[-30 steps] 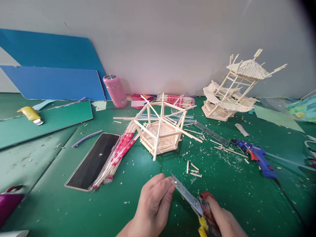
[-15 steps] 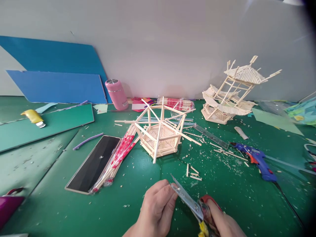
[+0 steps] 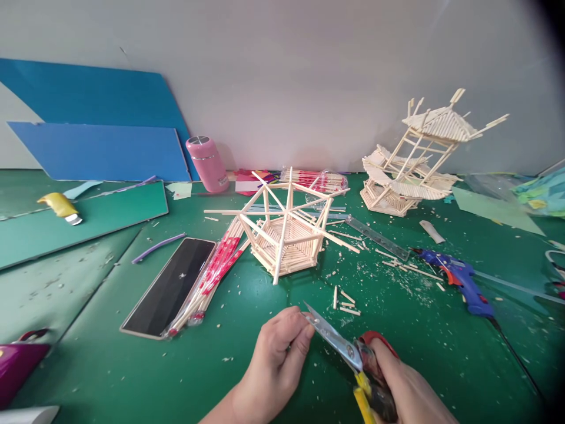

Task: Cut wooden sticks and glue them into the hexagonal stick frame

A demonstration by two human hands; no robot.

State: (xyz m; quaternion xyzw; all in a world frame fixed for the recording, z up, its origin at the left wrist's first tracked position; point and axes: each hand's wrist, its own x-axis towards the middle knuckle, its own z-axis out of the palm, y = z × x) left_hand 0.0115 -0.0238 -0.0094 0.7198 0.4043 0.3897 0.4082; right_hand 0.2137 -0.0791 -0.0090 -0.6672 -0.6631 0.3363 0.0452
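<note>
2 hands point(image 3: 278, 356), scissors point(image 3: 350, 351); blade edges point(image 3: 332, 336) apart from stick frame point(image 3: 281, 247).

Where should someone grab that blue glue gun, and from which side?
Probably by the handle of the glue gun, coming from the near right: the nozzle points away left, while the handle slants toward the person.

Scissors point(image 3: 334, 340): silver, red, yellow and black
Stick frame point(image 3: 282, 247): pale cream
Stick packet point(image 3: 223, 259): red, white-flecked
Worktop point(image 3: 185, 383): deep green, speckled whitish
Glue gun point(image 3: 463, 282): blue and orange-red
Bottle point(image 3: 210, 171): pink and silver
Phone point(image 3: 170, 288): black, pale-edged
</note>
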